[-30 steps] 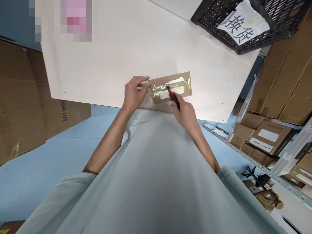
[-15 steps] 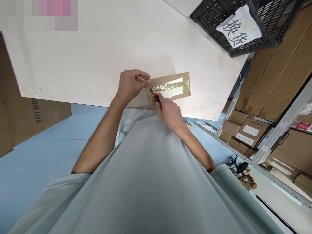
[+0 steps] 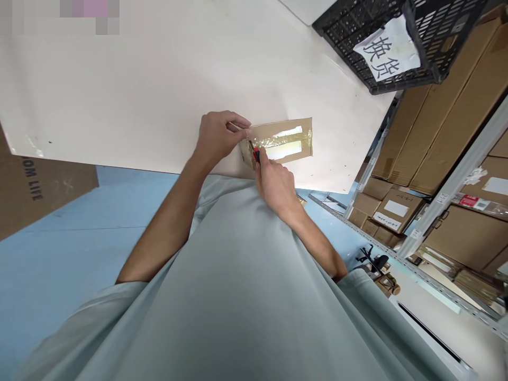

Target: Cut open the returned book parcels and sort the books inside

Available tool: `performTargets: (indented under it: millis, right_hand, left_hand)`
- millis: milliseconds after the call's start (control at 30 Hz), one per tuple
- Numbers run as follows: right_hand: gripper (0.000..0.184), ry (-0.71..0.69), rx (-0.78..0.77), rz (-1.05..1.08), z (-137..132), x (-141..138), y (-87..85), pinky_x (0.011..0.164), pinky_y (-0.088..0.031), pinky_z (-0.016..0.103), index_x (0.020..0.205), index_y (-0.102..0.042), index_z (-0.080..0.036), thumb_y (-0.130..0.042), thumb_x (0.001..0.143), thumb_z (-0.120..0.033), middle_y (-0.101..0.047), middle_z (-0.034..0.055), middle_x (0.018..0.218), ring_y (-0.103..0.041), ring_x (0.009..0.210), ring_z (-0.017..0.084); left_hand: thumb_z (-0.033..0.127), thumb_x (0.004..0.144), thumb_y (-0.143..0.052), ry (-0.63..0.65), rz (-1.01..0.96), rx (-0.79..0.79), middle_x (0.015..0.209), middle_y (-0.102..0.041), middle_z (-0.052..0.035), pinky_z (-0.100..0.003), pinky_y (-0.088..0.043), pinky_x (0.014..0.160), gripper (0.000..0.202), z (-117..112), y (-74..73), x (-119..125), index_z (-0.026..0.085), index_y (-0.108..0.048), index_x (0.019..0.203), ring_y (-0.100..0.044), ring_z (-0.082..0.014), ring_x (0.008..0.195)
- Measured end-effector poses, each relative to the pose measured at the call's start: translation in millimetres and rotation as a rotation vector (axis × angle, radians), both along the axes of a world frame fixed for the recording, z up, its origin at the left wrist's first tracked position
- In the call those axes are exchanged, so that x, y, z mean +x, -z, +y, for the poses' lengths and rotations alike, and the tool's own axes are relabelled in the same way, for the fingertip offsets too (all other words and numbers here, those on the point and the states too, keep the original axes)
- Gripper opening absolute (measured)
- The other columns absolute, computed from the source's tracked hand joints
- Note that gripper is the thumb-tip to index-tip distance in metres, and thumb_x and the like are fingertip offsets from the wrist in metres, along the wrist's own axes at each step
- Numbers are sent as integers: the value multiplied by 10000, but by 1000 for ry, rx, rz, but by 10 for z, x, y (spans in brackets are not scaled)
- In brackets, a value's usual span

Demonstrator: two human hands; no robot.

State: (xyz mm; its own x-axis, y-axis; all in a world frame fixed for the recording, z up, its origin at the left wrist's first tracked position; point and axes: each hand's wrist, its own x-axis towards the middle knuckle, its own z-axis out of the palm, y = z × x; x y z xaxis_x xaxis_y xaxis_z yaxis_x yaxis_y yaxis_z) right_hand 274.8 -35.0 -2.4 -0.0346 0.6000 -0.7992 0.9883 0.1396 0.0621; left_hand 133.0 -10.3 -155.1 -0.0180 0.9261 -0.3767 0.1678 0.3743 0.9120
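The white table (image 3: pixel 138 84) takes up most of the upper view, its near edge running from the corner at far left to the corner at right, partly hidden from me by the pale shirt (image 3: pixel 254 264). Past that edge I see blue floor (image 3: pixel 99 211), a large carton (image 3: pixel 43 196) beyond the left corner, and, to the right, a metal shelf rack (image 3: pixel 427 215) loaded with boxes. The black crate (image 3: pixel 349 45) sits across the table's far right part, a paper sign (image 3: pixel 387 50) on its side facing me. Between it and the work I have a wide strip of tabletop, and wider room runs off to the left.

The small cardboard box (image 3: pixel 280 129) lies flat near the front edge, tilted slightly, with its right end well apart from the tabletop's right edge. The left hand (image 3: pixel 222 132) rests its fingertips at the box's upper left corner (whether it pinches or merely steadies, I cannot tell). The right hand (image 3: pixel 275 185) comes in from the front edge, fingers wrapped firmly around the red-and-black cutter (image 3: pixel 256 154). Its dark tip is at the box's taped left end, just beside the left fingertips: tight quarters there. Two white labels (image 3: pixel 289 150) flank the shiny tape.
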Motion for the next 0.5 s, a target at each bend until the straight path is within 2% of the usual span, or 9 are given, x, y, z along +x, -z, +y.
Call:
performTargets:
  millis: [267,500]
  right_hand:
    - [692,38,18,-8,-73,-45,-12,1025,-614,555,1852,-254,-162,-383,1188,-308,-840,217,1274,-801,1148,389]
    - [710,0,10,-10,-44,-143,98,1027,-630,516,1852,-218,-148,-409,1193,-328,-787,271,1394,-796,1235,383]
  left_hand:
    - [308,883,-837,1,-34,35,1062,-869,-33,-431,-678,985,145,3,39,3,261,-834,1021,-813,-269,1016]
    - [302,882,-822,10,-24,34,1056,-873,-30,-434,-674,1005,140,0,11,6,264,-841,1016,-813,-271,1043]
